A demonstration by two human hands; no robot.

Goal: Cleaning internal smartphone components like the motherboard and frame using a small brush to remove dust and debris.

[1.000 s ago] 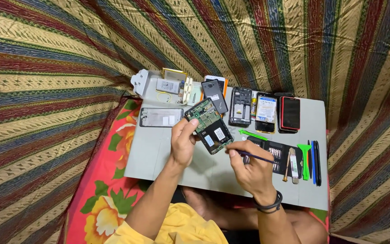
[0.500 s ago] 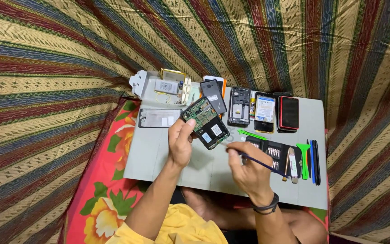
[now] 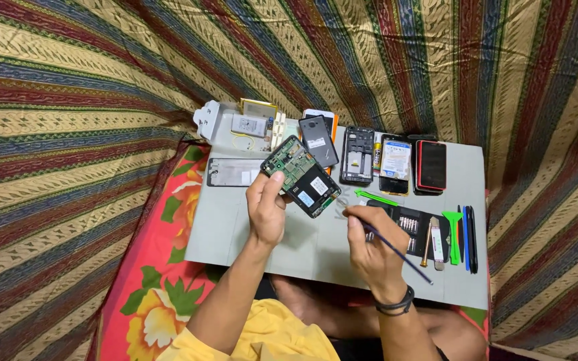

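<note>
Near the board's front edge, the right hand (image 3: 371, 249) pinches a thin dark tool (image 3: 396, 253); its tip is hidden behind the fingers. A slip could gouge the opened phone (image 3: 301, 176), gripped aloft over mid-board by the left hand (image 3: 266, 208). Parts along the far edge are hard to make out.
</note>
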